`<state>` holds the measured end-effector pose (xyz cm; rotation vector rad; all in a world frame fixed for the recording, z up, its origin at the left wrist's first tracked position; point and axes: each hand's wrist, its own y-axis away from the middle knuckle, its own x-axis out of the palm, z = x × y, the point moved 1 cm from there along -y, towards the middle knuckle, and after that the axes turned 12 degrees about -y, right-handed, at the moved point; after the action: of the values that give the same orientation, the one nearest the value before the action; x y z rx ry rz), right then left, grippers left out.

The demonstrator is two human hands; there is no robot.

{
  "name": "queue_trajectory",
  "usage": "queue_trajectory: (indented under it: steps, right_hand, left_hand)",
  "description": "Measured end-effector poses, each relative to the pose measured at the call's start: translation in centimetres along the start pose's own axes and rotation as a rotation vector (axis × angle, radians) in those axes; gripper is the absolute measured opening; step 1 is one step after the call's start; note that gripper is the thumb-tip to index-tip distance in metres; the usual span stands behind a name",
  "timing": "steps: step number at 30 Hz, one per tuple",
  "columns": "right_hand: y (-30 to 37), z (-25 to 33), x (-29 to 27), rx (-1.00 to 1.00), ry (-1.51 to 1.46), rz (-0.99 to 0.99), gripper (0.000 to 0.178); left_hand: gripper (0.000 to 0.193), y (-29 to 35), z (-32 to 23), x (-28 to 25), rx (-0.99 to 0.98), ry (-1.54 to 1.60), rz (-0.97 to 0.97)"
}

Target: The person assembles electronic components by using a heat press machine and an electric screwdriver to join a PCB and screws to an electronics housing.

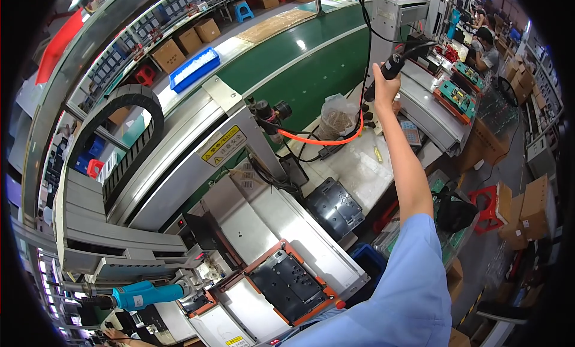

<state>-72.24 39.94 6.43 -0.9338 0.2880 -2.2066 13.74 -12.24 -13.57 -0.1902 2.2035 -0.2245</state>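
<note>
Right of the clear plastic bag [336, 118], the fingers of the right hand [386, 90] wrap closely round a black cylindrical tool [393, 66], probably to steady it; the left hand I can't see.

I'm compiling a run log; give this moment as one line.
Right hand: gripping black cylindrical tool; Left hand: out of view; Nearby: translucent plastic bag, curved orange hose; Below: black rectangular plate, orange frame

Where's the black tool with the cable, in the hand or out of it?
In: the right hand is closed around the black tool.
</note>
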Motion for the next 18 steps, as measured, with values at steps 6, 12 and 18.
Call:
queue_trajectory:
  steps: [6, 12, 18]
  right_hand:
    - [0.9, 1.1, 1.6, 0.251, -0.305, 0.093, 0.028]
    - [1.4, -2.2, -0.9, 0.299, -0.517, -0.18, 0.034]
    - [0.9, -0.1, -1.3, 0.241, -0.305, -0.182, 0.028]
  left_hand:
    - [0.038, 1.0, 0.0, -0.1, 0.025, -0.033, 0.002]
    - [0.036, 0.4, -0.1, 0.1, 0.065, -0.064, -0.002]
    - [0.034, 0.5, 0.0, -0.3, 0.1, -0.11, -0.006]
